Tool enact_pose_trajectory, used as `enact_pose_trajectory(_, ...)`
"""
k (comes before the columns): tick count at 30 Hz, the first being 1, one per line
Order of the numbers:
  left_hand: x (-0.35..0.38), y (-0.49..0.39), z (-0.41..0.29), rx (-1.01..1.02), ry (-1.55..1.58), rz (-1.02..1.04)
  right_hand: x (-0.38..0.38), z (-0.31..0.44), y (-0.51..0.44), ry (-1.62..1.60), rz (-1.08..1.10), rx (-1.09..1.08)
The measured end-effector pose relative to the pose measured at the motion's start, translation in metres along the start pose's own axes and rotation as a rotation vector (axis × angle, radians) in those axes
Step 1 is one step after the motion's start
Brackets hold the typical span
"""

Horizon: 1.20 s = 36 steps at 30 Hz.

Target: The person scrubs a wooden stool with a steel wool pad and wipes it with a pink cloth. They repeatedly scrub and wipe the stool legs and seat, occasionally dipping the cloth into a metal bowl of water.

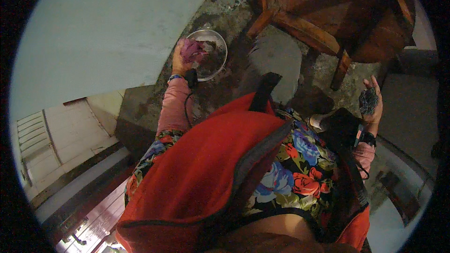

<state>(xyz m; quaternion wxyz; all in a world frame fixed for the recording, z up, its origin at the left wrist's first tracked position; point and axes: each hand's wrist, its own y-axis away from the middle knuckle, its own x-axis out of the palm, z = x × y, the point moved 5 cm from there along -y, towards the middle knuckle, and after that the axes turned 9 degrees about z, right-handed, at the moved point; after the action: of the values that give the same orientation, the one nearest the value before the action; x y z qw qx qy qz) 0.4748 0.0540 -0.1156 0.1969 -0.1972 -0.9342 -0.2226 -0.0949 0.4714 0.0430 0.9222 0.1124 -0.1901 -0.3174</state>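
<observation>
My left hand point(180, 56) holds a crumpled purple-pink cloth point(193, 51) over the left edge of a round metal basin point(225, 54). Dark matter, hard to make out, lies in the basin, which rests on the stained floor. Away to the right, my right hand point(373, 103) is turned palm up, with a tangled grey metal scouring pad point(368, 101) in its palm. Its fingers are partly extended beyond the pad. Each wrist wears a dark band with a cable.
Wooden furniture with angled legs point(306, 31) stands ahead at the upper right. A pale wall point(98, 35) fills the upper left. A grey slab-like surface point(277, 59) lies between the basin and the furniture. A doorway with a bright floor point(98, 228) shows at the lower left.
</observation>
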Motion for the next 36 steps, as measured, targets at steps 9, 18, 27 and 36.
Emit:
enact_pose_trajectory(9, -0.023, -0.005, 0.008, 0.166, 0.368, -0.057, -0.005, 0.002, 0.005, -0.010, -0.056, -0.056)
enact_pose_trajectory(18, -0.029, 0.013, -0.005, 0.445, 0.044, -0.108, -0.026, -0.005, -0.002, -0.014, 0.084, -0.071)
enact_pose_trajectory(27, -0.030, -0.004, -0.006, 0.274, 0.056, -0.029, -0.035, -0.008, -0.007, -0.025, 0.056, -0.058)
enact_pose_trajectory(36, -0.034, -0.008, 0.005, 0.219, 0.289, -0.097, -0.017, -0.001, 0.001, -0.104, -0.161, -0.049)
